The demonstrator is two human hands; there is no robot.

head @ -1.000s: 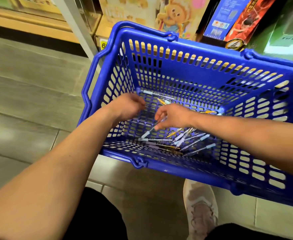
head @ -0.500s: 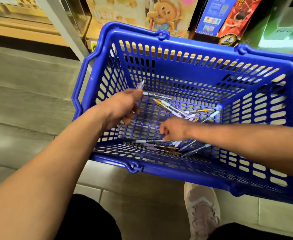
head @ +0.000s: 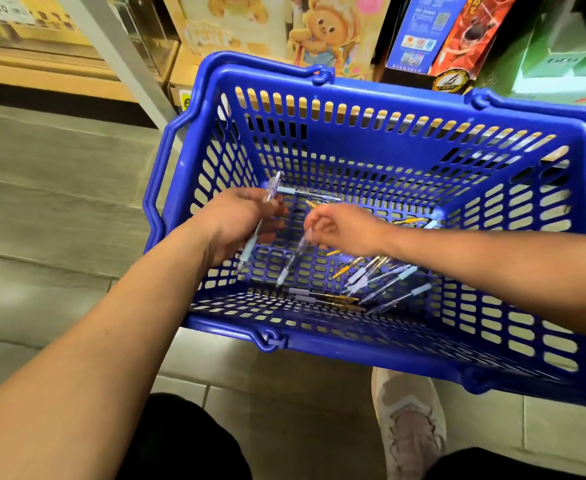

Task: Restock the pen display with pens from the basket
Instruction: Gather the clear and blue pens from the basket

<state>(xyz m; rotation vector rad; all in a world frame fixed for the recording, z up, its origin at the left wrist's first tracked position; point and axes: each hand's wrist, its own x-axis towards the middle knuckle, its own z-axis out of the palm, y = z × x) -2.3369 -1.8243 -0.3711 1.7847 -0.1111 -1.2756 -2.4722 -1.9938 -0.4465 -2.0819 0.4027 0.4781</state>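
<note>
Half a second ago the right hand (head: 347, 230) was down among the loose pens (head: 378, 277) on the basket (head: 353, 353) floor. Now it has come up and across, its fingers (head: 315, 223) pinching the top of a clear pen (head: 293, 259) that hangs tip-down above the mesh, just beside the left hand (head: 239, 223). The left hand has kept what it took a moment before: its fingers are curled round a pale blue-grip pen (head: 250, 245) that runs slantwise through the fist, cap end sticking out above and tip below (whether it holds more than this one I cannot tell). So both hands are closed on a pen, and the two pens are near each other but not touching.

For the task this reads as gathering: the right hand picks, the left hand collects, and the likely next step is to pass the hanging pen into the left fist. Plenty is left, since a scatter of pens lies along the near side of the basket floor and a few more at the far wall. The pen display itself is out of view; only boxed goods (head: 419, 32) on a shelf stand behind the basket, which sits on the floor (head: 42, 202) by a pale shoe (head: 411, 424)
</note>
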